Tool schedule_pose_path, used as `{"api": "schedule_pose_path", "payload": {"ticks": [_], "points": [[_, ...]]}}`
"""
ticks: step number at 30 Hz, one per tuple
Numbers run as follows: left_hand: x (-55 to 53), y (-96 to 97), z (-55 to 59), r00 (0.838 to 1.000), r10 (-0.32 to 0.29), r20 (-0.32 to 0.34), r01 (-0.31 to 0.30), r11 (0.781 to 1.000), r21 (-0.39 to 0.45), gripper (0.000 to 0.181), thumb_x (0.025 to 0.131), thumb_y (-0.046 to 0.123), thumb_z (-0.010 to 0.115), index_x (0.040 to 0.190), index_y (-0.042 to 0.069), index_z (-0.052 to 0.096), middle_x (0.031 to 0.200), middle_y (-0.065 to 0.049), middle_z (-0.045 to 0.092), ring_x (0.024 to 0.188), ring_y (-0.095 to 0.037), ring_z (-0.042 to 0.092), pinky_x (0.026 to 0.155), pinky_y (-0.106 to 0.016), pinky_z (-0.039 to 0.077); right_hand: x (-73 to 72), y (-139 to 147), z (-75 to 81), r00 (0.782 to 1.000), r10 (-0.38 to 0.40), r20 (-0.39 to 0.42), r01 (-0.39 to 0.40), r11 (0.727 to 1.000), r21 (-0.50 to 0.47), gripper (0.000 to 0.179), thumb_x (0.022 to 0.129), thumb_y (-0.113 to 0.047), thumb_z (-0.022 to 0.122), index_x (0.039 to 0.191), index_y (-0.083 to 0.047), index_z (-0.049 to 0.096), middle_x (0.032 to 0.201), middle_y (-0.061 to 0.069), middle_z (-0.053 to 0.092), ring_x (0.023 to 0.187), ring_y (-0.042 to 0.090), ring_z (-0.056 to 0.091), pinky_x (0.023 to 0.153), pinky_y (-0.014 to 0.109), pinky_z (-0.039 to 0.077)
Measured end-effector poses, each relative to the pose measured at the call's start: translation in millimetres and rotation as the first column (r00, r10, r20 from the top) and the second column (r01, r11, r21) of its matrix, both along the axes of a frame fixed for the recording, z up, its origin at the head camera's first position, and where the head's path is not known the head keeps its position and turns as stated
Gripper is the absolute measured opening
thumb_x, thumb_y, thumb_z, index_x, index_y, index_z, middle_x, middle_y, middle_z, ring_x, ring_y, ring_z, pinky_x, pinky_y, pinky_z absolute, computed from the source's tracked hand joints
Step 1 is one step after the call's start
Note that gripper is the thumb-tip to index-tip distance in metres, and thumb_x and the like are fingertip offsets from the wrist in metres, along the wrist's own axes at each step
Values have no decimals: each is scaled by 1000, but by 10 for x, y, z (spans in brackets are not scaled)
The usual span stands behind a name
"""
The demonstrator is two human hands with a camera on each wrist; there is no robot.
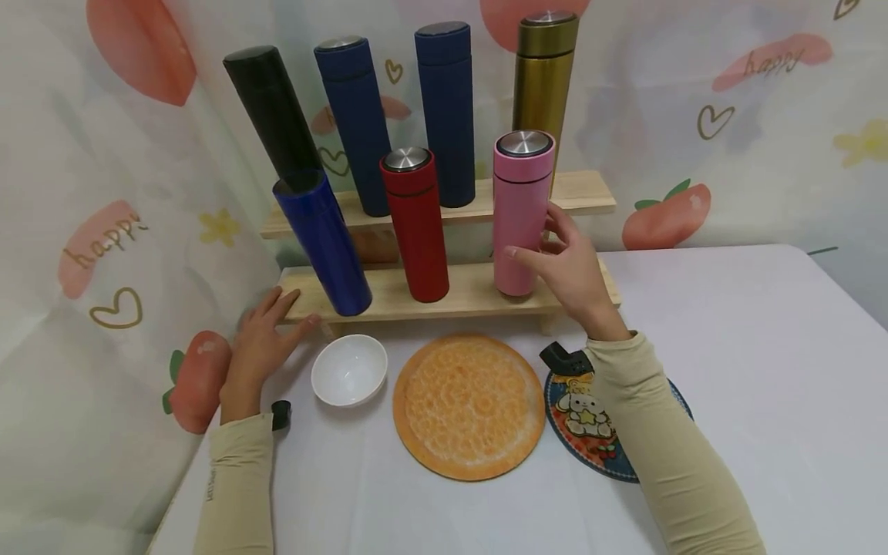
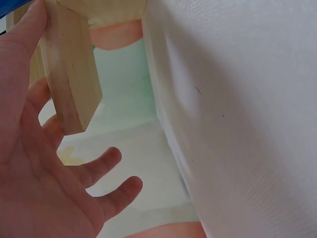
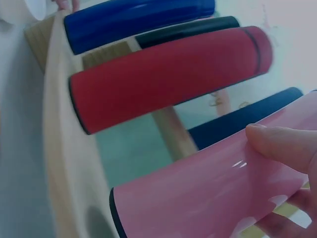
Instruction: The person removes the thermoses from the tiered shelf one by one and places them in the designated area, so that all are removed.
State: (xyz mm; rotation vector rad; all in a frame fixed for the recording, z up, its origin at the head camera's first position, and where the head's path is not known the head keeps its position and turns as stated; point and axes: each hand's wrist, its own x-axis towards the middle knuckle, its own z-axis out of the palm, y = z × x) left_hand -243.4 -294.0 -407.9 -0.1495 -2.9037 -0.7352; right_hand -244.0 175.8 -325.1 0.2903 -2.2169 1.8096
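pink flask (image 1: 520,223): where is it, and how is it held?

upright in the right grip (image 1: 574,266), at the lower shelf (image 1: 472,281). thumb lies on the near face, fingers round the right side, the hand spread only as wide as the flask's body. contact between base and wood cannot be determined.

and the left grip (image 1: 264,347)?

fingers extended and apart, touching the left end of the lower shelf. no flask in it.

what stands about the two grips?

just right of the left grip, a glossy blue flask (image 1: 326,250); behind that, a black flask (image 1: 274,112). left of the right grip, a red flask (image 1: 418,231), upright on the same shelf. behind the right grip, a gold flask (image 1: 544,85), its base hidden.

and on the table (image 1: 749,347)?

nearer the person than the left grip, and to its right, a white bowl (image 1: 349,371). between the grips, also nearer the person, a round orange mat (image 1: 468,408). below the right grip, a cartoon mat (image 1: 590,424), partly covered by the right sleeve (image 1: 666,439).
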Motion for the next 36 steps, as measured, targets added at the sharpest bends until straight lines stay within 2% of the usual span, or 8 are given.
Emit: {"api": "schedule_pose_path", "payload": {"ticks": [5,13,18,20,25,29,33,36], "points": [[7,10,22,1000,0,4,0,1000,-3,85,104,65,60,166,11,40,174,-23,22,150,-62,23,115,-80,23,87,140,122,999,-33,5,33,999,-29,77,93,-21,83,162,-22,48,148,8,57,120,31,60,97,42,50],[18,2,29,1000,-4,-1,4,1000,16,85,103,64,61,166,12,40,174,-23,23,151,-61,22,115,-80,22,191,394,311,989,-134,-56,132,991,-27,73,92,-18,84,158,-28,54,142,6,60,112,27,65,96,41,50],[20,-3,30,1000,-16,-11,16,1000,27,83,104,62,61,166,10,41,174,-23,23,151,-62,22,115,-79,21,227,599,352,984,-153,-89,138,978,-157,69,89,-8,86,152,-24,61,136,7,62,107,24,66,96,37,50],[19,-1,28,1000,-20,-12,20,999,25,82,104,62,61,165,10,41,174,-24,24,151,-62,22,115,-79,21,231,686,350,982,-163,-100,139,967,-214,68,88,-5,87,150,-21,63,134,8,61,105,24,67,91,34,51],[19,-3,13,1000,-17,-17,17,1000,21,82,104,61,61,165,10,42,173,-24,24,150,-64,23,114,-80,21,209,881,325,970,-217,-106,181,943,-279,71,85,-2,88,150,-17,62,133,8,62,104,23,68,79,26,53],[24,-2,20,1000,-10,-3,10,1000,24,82,104,61,62,165,11,41,174,-23,23,150,-64,22,114,-80,20,187,1032,267,968,-235,-90,195,926,-323,73,85,-1,88,151,-17,61,133,9,63,110,24,66,83,26,53],[23,2,27,1000,-6,9,6,1000,24,82,104,60,63,166,12,41,174,-22,22,151,-63,21,115,-80,20,138,1172,169,964,-261,-57,230,918,-323,73,87,-3,87,153,-19,59,138,8,59,118,26,63,107,34,50],[19,5,21,1000,-5,14,5,1000,25,82,104,61,63,166,12,40,175,-22,21,151,-63,21,115,-80,20,80,1254,82,956,-292,-27,269,911,-311,73,89,-3,85,155,-20,58,138,6,58,121,25,61,121,44,38]]}}
